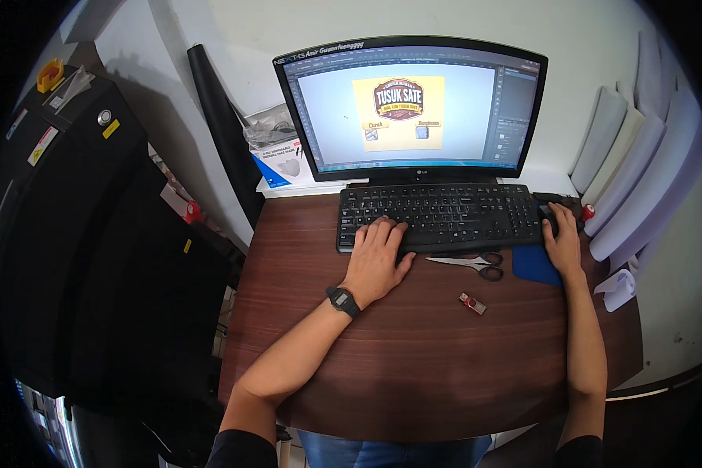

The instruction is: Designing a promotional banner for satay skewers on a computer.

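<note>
My left hand (374, 261) rests on the left part of a black keyboard (452, 214), its fingers spread over the keys and the thumb held out to the side. A black watch (342, 302) is on that wrist. At the keyboard's right end, my right hand (563, 243) is curled over a dark computer mouse (546, 221), mostly covered by the fingers. Under that hand lies a blue mouse pad (533, 265). Black-handled scissors (480, 263) lie just below the keyboard, and a red and silver USB stick (472, 304) sits nearer to me.
Behind the keyboard stands a monitor (413, 170) showing a design with a badge-shaped logo. A face mask box (285, 165) is at its left. Large paper rolls (651, 175) lean on the right. A big black machine (78, 234) stands left of the brown desk (429, 374).
</note>
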`<state>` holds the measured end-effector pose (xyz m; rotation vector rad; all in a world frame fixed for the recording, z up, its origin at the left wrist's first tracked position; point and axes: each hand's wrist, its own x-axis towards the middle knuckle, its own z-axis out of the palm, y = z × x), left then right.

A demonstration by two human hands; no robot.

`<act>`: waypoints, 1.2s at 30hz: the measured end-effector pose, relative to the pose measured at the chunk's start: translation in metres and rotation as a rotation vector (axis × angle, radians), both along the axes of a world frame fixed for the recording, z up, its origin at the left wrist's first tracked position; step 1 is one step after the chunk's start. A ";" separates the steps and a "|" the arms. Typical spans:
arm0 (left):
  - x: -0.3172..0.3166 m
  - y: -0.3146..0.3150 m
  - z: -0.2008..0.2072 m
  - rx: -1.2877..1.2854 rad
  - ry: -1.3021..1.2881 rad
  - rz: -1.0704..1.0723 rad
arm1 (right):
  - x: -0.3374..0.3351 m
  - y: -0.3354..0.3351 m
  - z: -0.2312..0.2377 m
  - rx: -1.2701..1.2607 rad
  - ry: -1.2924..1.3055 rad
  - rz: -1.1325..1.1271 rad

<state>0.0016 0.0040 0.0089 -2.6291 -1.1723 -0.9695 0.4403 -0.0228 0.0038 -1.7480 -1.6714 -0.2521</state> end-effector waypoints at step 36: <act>-0.001 0.000 0.000 -0.040 0.010 0.089 | -0.003 0.004 -0.001 0.079 -0.029 0.018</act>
